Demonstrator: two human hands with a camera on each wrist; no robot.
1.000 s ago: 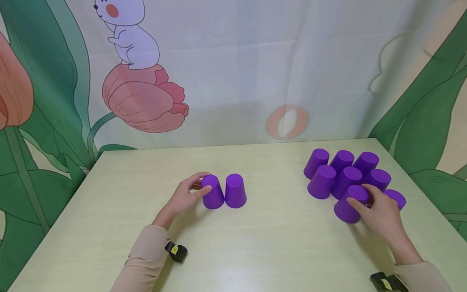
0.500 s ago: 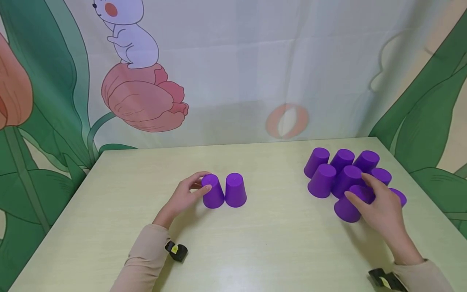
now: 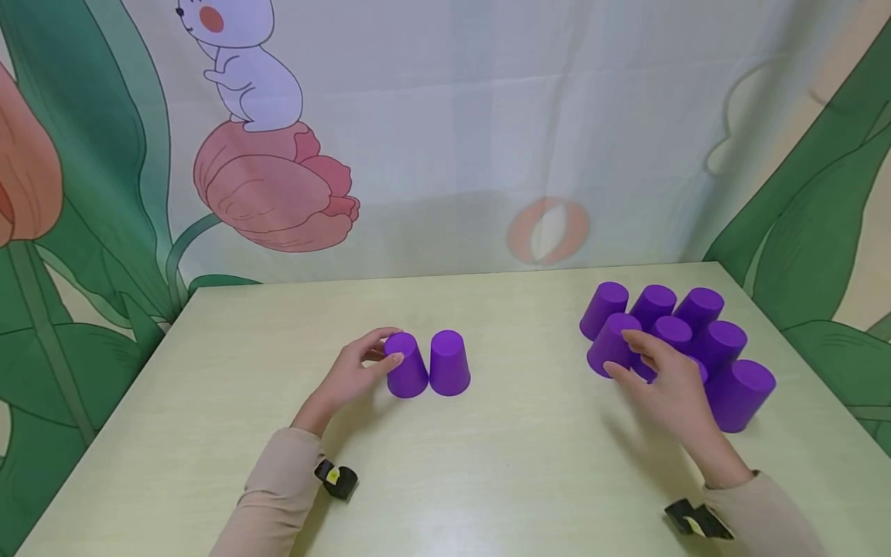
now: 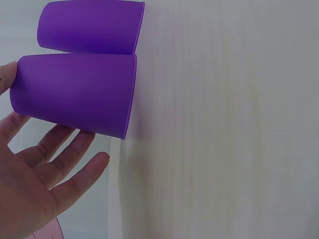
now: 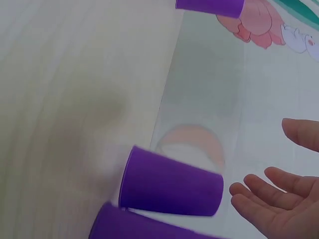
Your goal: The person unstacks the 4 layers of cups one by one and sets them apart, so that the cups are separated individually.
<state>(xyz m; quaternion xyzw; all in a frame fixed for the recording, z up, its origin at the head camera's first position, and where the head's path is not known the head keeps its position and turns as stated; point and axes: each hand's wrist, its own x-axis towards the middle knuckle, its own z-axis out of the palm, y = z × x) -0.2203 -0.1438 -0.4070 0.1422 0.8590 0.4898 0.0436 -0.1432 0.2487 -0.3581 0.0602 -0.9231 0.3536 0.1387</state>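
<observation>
Upside-down purple cups stand on the table in two places. At centre left, my left hand (image 3: pixel 353 377) holds one purple cup (image 3: pixel 407 367) near its base end, thumb on one side and fingers on the other. A second purple cup (image 3: pixel 449 363) stands close on its right. My right hand (image 3: pixel 668 391) is over the group on the right, thumb and fingers spread apart, beside the left cup (image 3: pixel 612 348) of the middle row. In the right wrist view the fingertips are just off that cup's base (image 5: pixel 172 184). The hand partly hides the cups beneath it.
Several more purple cups (image 3: pixel 742 394) fill the right back part of the pale table (image 3: pixel 501 472). A printed cloth (image 3: pixel 445 155) hangs behind the table's back edge. Black wrist cameras sit on both sleeves (image 3: pixel 274 480).
My right hand has come up off the front cup of the right group and moved left and back toward the middle row. The left hand and its cup have stayed in place.
</observation>
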